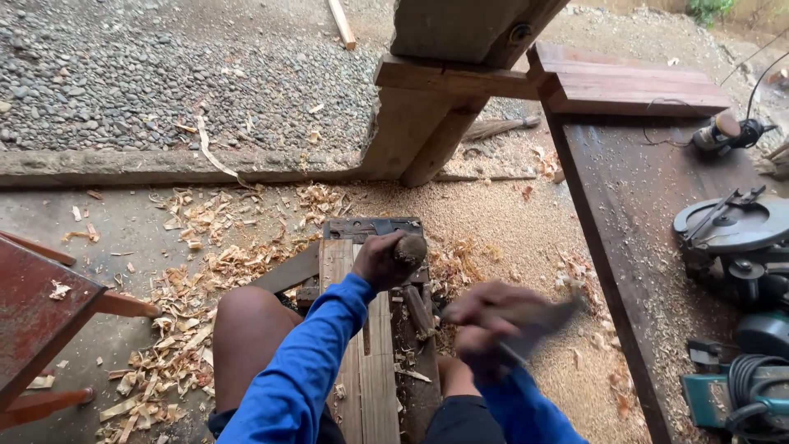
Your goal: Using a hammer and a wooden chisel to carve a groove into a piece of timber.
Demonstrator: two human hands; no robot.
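The left hand (380, 261) has its fingers wrapped around a chisel handle (408, 249), upright on the plank (367, 362) between the knees. The right hand (485, 329), blurred, grips a mallet (538, 316). Chiselling is underway; the strike must land squarely on the handle.

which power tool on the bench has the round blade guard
The circular saw, grey with a round guard, mid-bench. The small router-like tool lies farther back; the teal tool sits nearest.
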